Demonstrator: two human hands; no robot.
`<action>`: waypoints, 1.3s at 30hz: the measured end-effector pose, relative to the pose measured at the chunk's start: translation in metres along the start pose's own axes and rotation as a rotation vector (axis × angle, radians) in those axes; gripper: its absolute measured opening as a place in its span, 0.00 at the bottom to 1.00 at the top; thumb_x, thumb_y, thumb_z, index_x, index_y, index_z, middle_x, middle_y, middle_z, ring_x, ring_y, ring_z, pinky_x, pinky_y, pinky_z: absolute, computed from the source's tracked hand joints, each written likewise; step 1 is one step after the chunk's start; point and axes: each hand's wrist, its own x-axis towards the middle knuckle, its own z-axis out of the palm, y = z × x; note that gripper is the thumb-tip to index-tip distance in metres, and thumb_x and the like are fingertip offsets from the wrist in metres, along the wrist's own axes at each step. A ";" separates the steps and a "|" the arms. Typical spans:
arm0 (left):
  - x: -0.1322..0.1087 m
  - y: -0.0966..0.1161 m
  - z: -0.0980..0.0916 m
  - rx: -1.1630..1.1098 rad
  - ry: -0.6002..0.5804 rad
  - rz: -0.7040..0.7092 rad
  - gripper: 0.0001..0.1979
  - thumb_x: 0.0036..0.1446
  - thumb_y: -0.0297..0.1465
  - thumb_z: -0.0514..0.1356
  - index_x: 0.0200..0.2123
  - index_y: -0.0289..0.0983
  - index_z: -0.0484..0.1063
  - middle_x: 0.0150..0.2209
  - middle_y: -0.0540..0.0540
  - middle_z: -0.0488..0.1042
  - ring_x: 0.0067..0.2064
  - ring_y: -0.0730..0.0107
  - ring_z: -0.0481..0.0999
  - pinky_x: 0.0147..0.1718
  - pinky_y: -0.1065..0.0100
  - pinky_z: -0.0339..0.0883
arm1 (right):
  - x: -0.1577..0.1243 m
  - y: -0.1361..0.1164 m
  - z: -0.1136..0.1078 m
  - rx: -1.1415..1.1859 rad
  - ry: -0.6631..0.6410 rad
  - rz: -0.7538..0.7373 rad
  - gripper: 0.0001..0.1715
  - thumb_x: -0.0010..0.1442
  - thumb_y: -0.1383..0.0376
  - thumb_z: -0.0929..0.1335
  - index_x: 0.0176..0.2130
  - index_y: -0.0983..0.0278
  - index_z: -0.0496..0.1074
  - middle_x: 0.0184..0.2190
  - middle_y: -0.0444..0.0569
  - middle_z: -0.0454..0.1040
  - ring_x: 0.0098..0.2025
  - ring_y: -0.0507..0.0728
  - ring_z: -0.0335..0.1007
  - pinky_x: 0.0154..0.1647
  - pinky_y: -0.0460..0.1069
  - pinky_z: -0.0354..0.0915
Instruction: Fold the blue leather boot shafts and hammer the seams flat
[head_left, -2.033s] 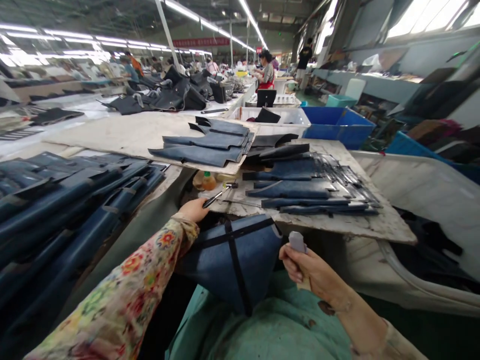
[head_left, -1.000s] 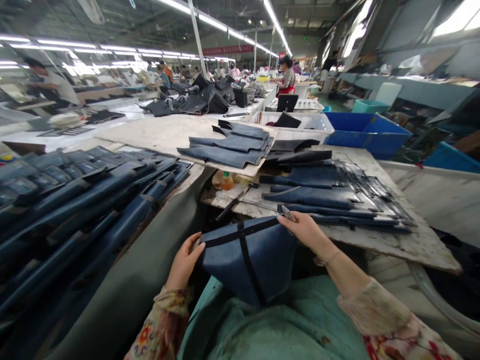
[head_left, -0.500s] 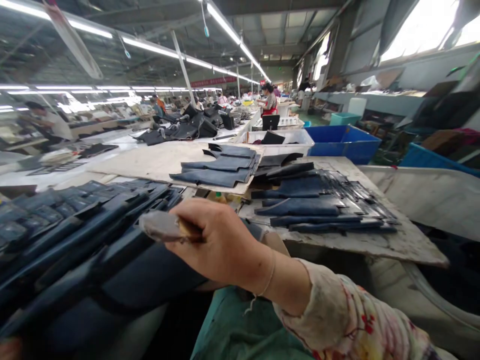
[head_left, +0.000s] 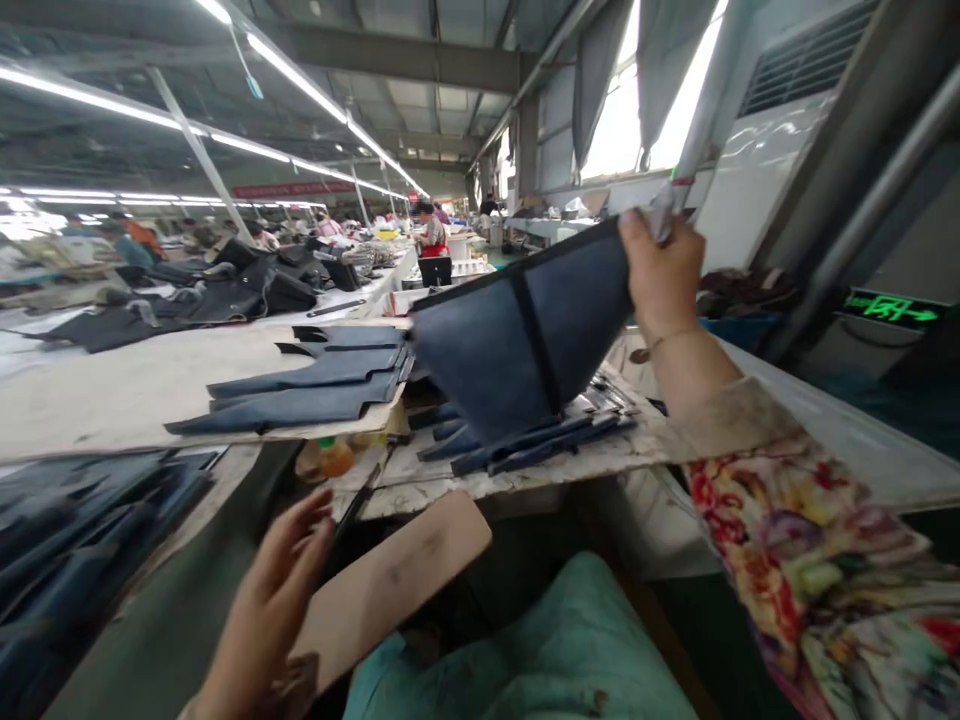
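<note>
My right hand [head_left: 666,265], raised on the right, grips the upper right corner of a dark blue leather-like panel [head_left: 491,345]. The panel hangs to the left, with a black band down it and a black top edge. A pale, blurred tool [head_left: 661,212] shows in the same hand; its kind is unclear. Below it, a pile of similar blue panels [head_left: 540,447] lies on the right worktop, partly hidden. My left hand [head_left: 281,570] is open, fingers slightly curled and holding nothing. It is near a tan board [head_left: 401,575], which slants above my lap.
More blue pieces [head_left: 330,390] rest on a light board at centre left, and a large stack [head_left: 82,530] lies at lower left. An orange bottle [head_left: 335,458] stands between the tables. Black bags [head_left: 255,280] and a person in a red apron [head_left: 433,235] are farther back.
My right hand has moved right and up and now carries a blue panel along with the pale tool. My left hand has come into fuller view. The view has turned right.
</note>
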 end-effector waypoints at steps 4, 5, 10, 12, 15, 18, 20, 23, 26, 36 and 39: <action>-0.004 -0.031 0.056 0.190 -0.164 0.122 0.19 0.44 0.45 0.59 0.38 0.43 0.74 0.44 0.43 0.75 0.50 0.51 0.70 0.54 0.54 0.59 | 0.056 0.075 -0.049 -0.264 0.081 0.019 0.28 0.56 0.50 0.58 0.33 0.73 0.70 0.35 0.53 0.73 0.46 0.58 0.67 0.41 0.51 0.56; -0.006 -0.039 0.063 0.245 -0.188 0.122 0.18 0.45 0.44 0.58 0.38 0.42 0.74 0.43 0.43 0.75 0.49 0.51 0.70 0.53 0.53 0.59 | 0.061 0.093 -0.059 -0.375 0.026 0.072 0.28 0.56 0.49 0.57 0.30 0.70 0.70 0.37 0.54 0.73 0.47 0.59 0.67 0.41 0.51 0.55; -0.015 -0.054 0.069 0.439 -0.250 0.169 0.16 0.51 0.39 0.56 0.43 0.43 0.73 0.47 0.44 0.74 0.51 0.53 0.70 0.52 0.53 0.58 | 0.018 0.156 -0.060 -0.487 -0.452 0.225 0.19 0.54 0.60 0.64 0.16 0.65 0.65 0.29 0.60 0.73 0.43 0.64 0.70 0.36 0.54 0.56; -0.015 -0.052 0.067 0.461 -0.261 0.172 0.16 0.52 0.38 0.55 0.44 0.43 0.73 0.48 0.44 0.74 0.51 0.54 0.70 0.51 0.54 0.58 | -0.032 0.158 -0.038 -0.455 -0.602 0.222 0.18 0.54 0.63 0.64 0.16 0.65 0.66 0.24 0.59 0.72 0.36 0.62 0.71 0.33 0.54 0.57; -0.010 -0.048 0.067 0.449 -0.305 0.152 0.16 0.53 0.37 0.54 0.45 0.43 0.72 0.47 0.44 0.74 0.50 0.56 0.71 0.50 0.56 0.60 | -0.128 0.126 0.001 -0.307 -0.868 0.111 0.12 0.54 0.64 0.65 0.22 0.64 0.71 0.23 0.53 0.72 0.29 0.58 0.70 0.30 0.50 0.58; 0.008 -0.045 0.065 0.413 -0.380 0.164 0.16 0.53 0.36 0.55 0.43 0.41 0.74 0.43 0.44 0.76 0.46 0.58 0.73 0.48 0.60 0.63 | -0.224 0.063 0.033 -0.091 -1.077 -0.065 0.10 0.54 0.70 0.63 0.32 0.62 0.74 0.29 0.47 0.74 0.33 0.54 0.69 0.34 0.47 0.61; 0.030 -0.040 0.059 0.460 -0.391 0.217 0.15 0.51 0.35 0.55 0.42 0.40 0.74 0.42 0.43 0.76 0.45 0.58 0.73 0.48 0.62 0.64 | -0.272 0.020 0.047 0.026 -1.158 -0.167 0.17 0.50 0.76 0.62 0.37 0.61 0.73 0.32 0.45 0.74 0.36 0.53 0.69 0.39 0.45 0.61; 0.081 -0.027 0.045 0.584 -0.338 0.274 0.16 0.52 0.33 0.55 0.44 0.38 0.73 0.45 0.41 0.75 0.48 0.59 0.72 0.51 0.63 0.61 | -0.310 -0.023 0.060 0.087 -1.162 -0.361 0.21 0.47 0.80 0.60 0.36 0.62 0.72 0.32 0.47 0.72 0.37 0.55 0.67 0.38 0.47 0.61; 0.144 -0.013 0.029 0.710 -0.261 0.287 0.18 0.54 0.32 0.53 0.48 0.36 0.69 0.48 0.41 0.72 0.52 0.59 0.68 0.54 0.63 0.57 | -0.318 -0.031 0.068 0.069 -1.096 -0.442 0.22 0.46 0.82 0.58 0.33 0.62 0.71 0.28 0.46 0.70 0.32 0.55 0.66 0.34 0.48 0.60; 0.300 -0.018 0.051 0.962 -0.024 0.201 0.15 0.57 0.25 0.54 0.48 0.34 0.67 0.51 0.39 0.66 0.55 0.53 0.61 0.51 0.52 0.57 | -0.326 -0.011 0.074 0.221 -1.001 -0.339 0.26 0.41 0.79 0.58 0.37 0.59 0.70 0.30 0.45 0.73 0.31 0.55 0.69 0.34 0.47 0.63; 0.324 -0.027 0.071 0.961 0.005 0.189 0.14 0.59 0.31 0.55 0.49 0.35 0.65 0.53 0.42 0.64 0.54 0.57 0.63 0.50 0.50 0.59 | -0.333 -0.001 0.078 0.242 -0.992 -0.416 0.24 0.44 0.77 0.59 0.40 0.60 0.69 0.31 0.46 0.74 0.32 0.55 0.70 0.34 0.46 0.64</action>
